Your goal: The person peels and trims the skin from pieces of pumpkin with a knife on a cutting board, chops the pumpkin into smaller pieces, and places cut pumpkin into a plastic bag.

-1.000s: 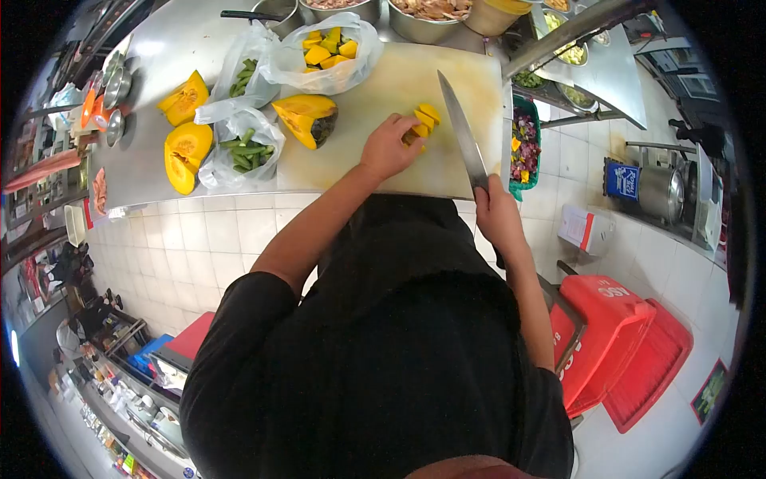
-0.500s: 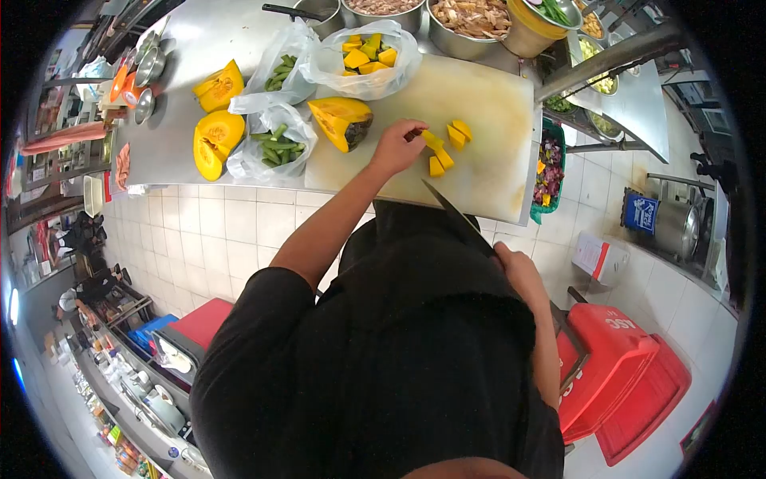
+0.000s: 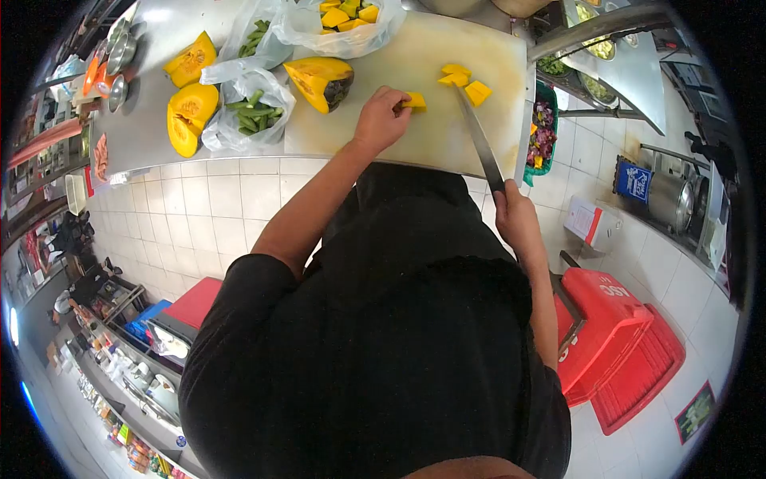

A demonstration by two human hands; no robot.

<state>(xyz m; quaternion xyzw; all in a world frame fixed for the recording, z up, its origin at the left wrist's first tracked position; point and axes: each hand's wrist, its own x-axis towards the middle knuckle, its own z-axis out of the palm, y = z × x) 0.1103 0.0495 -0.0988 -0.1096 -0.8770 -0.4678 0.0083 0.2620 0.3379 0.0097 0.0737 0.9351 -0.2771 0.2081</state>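
My left hand (image 3: 383,120) is closed, fingertips on a yellow pumpkin piece (image 3: 416,101) on the white cutting board (image 3: 383,142). My right hand (image 3: 517,214) grips the handle of a long kitchen knife (image 3: 480,142). The blade points away from me over the board's right side, its tip beside several cut pumpkin pieces (image 3: 477,93). Left of my left hand rests a larger pumpkin wedge (image 3: 313,80) with dark rind. Two more pumpkin chunks (image 3: 191,112) lie on the steel table further left.
Plastic bags hold cut green vegetables (image 3: 257,118) and pumpkin chunks (image 3: 341,17). A green basket (image 3: 542,132) with purplish scraps stands below the board's right edge. Metal bowls (image 3: 120,60) sit at the table's left end. Behind me at right is a red bin (image 3: 602,335).
The knife has swung forward from beside my body onto the board. Several cut pieces now lie further right, apart from my left hand, which stays at one piece. The view has shifted.
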